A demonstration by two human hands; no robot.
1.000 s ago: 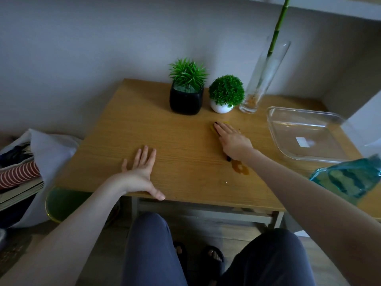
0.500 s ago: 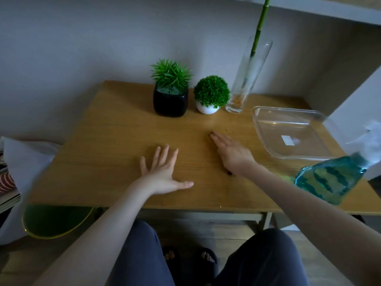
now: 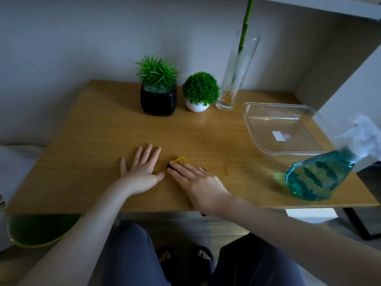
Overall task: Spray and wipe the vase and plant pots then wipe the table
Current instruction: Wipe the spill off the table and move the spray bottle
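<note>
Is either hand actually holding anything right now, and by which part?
Nothing is gripped. The right hand presses flat on a yellow cloth, covering all but its far corner. The left hand lies open on the table.

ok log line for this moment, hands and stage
stage: wiping table | right hand: pressing yellow cloth flat | left hand: flat on table | spray bottle: untouched
</note>
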